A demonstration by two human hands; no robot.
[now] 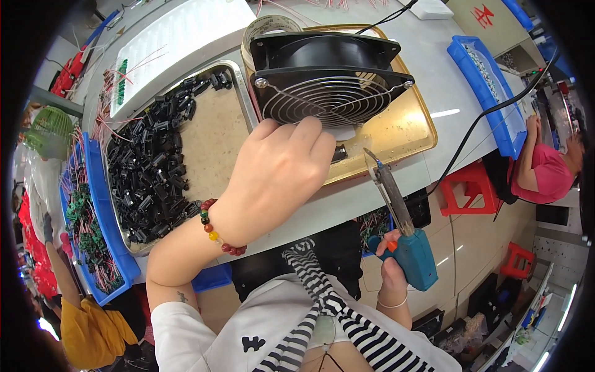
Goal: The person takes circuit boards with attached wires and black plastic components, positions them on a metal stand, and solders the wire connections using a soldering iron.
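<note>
My left hand (282,170), with a beaded bracelet at the wrist, reaches over the gold tray (421,127) in front of a black fan (328,102). Its fingers are curled closed, and the hand itself hides whatever they may hold. Just beside the fingertips lies a small black part (339,153) on the tray. To the right, my right hand (393,276) grips a teal soldering gun (418,260), a finger by its orange trigger. The gun's tip points up and stands near the tray's front edge, apart from the left hand.
Left of the fan, a metal tray (207,133) holds a heap of black parts (149,167). Blue bins (105,217) of wired green parts and another blue bin (486,93) flank the table. A black cable (477,118) runs down on the right. Co-workers sit on both sides.
</note>
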